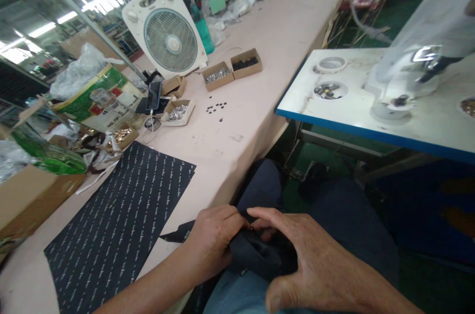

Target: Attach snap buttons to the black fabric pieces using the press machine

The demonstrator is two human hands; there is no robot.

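A bunched piece of black fabric (260,254) lies over my lap, one pointed corner reaching left onto the table edge. My left hand (217,235) is closed on the fabric, fingers curled at its upper edge. On the right side of the fabric is my right hand (304,249), its thumb spread well away from the fingers and its fingertips near my left fingers. A tiny shiny spot shows between the fingertips; what it is cannot be made out. Flat on the table to the left is a black sheet with white printed lettering (126,225).
Small boxes of metal parts (217,75), (178,113) and a box of black parts (245,63) stand on the table (289,22), near scattered black pieces. Behind are a phone (153,95) and a fan (170,37). A white machine (404,81) stands right.
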